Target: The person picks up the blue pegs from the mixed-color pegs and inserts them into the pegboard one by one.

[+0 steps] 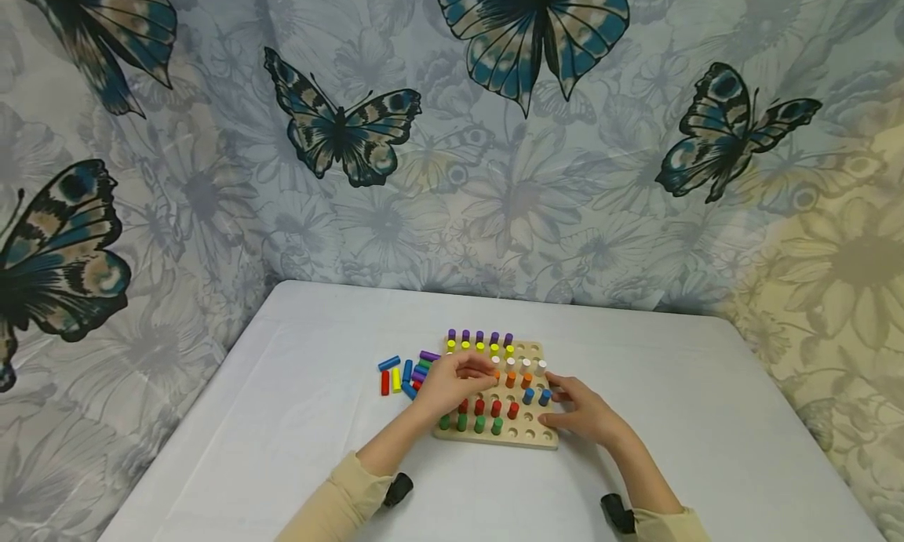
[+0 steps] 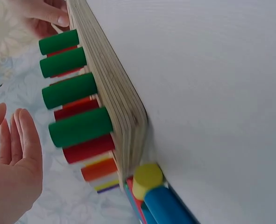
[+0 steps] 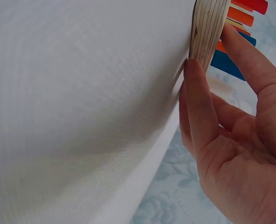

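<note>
A wooden pegboard [image 1: 494, 440] with rows of coloured pegs lies on the table. My left hand [image 1: 455, 381] reaches over its middle from the left, thumb and index finger pinching an orange peg [image 1: 497, 377] in the orange row. That pinch falls outside the left wrist view, where the other fingers [image 2: 29, 135] are fairly straight. With my right hand [image 1: 582, 410] I grip the board's right edge; in the right wrist view one fingertip meets the layered side [image 3: 208, 37] low down, another digit higher up. Blue pegs [image 1: 528, 396] stand beside the right fingers.
Loose pegs, among them a yellow one [image 1: 396, 380] and a blue one [image 1: 389, 363], lie left of the board, some against its corner. Purple pegs [image 1: 479, 336] stand along the far row, green pegs [image 1: 479, 423] along the near one. A butterfly-patterned cloth [image 1: 494, 212] hangs behind the white table [image 1: 318, 354].
</note>
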`<state>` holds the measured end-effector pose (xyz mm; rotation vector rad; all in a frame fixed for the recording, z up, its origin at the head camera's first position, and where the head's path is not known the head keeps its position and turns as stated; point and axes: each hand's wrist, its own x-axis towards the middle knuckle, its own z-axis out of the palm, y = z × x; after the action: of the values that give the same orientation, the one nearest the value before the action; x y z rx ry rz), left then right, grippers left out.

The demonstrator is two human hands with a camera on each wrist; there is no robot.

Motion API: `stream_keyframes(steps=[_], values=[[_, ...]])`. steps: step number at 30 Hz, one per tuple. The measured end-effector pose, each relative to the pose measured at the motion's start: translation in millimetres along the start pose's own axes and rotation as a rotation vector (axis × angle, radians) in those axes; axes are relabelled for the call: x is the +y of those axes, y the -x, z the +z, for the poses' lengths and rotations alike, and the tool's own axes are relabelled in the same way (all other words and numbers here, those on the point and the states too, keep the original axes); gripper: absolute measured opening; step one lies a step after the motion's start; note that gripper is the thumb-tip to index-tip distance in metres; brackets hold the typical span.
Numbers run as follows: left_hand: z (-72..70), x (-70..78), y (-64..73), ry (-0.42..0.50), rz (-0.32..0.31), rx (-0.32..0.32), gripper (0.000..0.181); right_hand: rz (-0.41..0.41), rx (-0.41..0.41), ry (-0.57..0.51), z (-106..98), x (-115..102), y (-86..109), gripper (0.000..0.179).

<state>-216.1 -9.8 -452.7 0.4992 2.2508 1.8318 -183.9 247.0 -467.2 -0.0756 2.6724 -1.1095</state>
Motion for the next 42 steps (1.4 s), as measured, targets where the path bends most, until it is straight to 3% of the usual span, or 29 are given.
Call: stream_keyframes(steps=[5, 12, 19, 31, 42], values=[[-12.0, -2.2, 6.7, -0.022, 0.002, 0.021, 0.020, 0.006, 0.002, 0.001, -0.6, 1.2, -0.7, 0.083], [-28.3, -5.4, 14.4, -0.029, 0.051, 0.054, 0.020, 0.014, 0.004, 0.011, -1.6, 3.9, -1.5, 0.084], [-41.3, -18.1, 17.1, -0.019, 0.016, 0.082, 0.020, 0.001, 0.003, 0.006, -1.5, 5.5, -1.6, 0.084], [-57.1, -23.4, 29.7, -0.127, -0.039, 0.122, 0.017, 0.003, 0.006, 0.004, -1.2, 5.0, -1.9, 0.085], [-70.4, -31.6, 38.4, -0.232, -0.046, 0.094, 0.015, 0.002, 0.005, 0.004, -0.8, 4.8, -2.6, 0.085]])
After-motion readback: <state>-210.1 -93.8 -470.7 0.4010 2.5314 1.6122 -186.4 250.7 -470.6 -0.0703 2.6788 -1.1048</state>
